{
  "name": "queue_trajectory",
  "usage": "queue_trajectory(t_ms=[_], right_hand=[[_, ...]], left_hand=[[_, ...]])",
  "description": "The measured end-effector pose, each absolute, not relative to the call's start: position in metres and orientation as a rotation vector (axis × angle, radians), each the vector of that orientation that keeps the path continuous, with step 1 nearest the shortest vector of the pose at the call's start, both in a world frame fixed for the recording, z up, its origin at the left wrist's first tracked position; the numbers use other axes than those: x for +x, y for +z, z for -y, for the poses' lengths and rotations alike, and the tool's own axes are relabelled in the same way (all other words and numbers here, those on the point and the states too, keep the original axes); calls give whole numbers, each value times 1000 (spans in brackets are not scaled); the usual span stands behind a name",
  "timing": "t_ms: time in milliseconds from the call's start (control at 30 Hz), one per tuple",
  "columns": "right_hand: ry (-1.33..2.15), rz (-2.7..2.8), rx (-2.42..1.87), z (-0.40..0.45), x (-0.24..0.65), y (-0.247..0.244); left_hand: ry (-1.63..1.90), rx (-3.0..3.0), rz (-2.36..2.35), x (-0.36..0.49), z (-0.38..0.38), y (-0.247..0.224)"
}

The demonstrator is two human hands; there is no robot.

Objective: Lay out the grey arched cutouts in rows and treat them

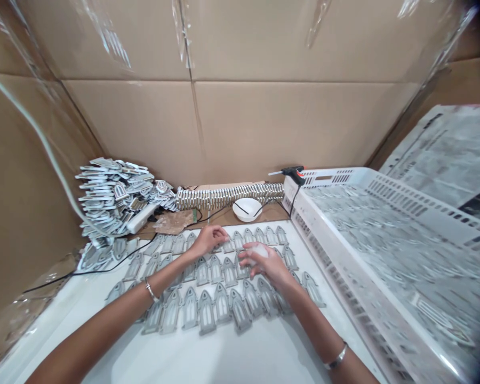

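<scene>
Your left grip [208, 240] lies open on the grey arched pieces [206, 312], over thirty in rows on the white desk [224, 357], with bare room nearest you. Your right grip [264, 264] closes on one white lump [258, 252]. One white crate [300, 224] edges the desk's right; beyond sit one bowl [247, 209] and one glue gun [294, 172].

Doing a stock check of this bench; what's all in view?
arched pieces: many, grey, in rows on the board
board: one, white, front
loose pile: one, grey-white, back left
edge-on row: one, grey-white, back centre
bowl: one, white, back centre
power strip: one, white, by the pile
glue gun: one, black and orange, behind the crate's corner
crate: one, white, right, full of pieces
newspaper: some, grey, far right
cardboard walls: several, tan, behind and left
left hand: on the pieces, bangle
right hand: on white lump, bangle
</scene>
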State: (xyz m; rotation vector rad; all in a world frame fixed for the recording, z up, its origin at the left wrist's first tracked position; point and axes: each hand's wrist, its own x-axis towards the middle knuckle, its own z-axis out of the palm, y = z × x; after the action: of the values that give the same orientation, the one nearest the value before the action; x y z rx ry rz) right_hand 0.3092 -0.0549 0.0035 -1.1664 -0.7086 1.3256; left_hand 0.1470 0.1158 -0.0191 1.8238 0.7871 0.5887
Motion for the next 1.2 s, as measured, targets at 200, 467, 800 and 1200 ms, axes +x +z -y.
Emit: queue_trajectory(t_ms=[200,467,800,1200], right_hand=[[1319,707,-1151,56,310,5],[1324,702,-1144,56,315,1],[1297,697,-1176,58,318,2],[1341,849,-1181,62,312,6]], left_hand=[[554,1795,-766,149,-116,-21],[539,1989,-781,150,-113,-19],[581,2184,-806,158,-91,5],[346,1674,-481,178,-60,21]])
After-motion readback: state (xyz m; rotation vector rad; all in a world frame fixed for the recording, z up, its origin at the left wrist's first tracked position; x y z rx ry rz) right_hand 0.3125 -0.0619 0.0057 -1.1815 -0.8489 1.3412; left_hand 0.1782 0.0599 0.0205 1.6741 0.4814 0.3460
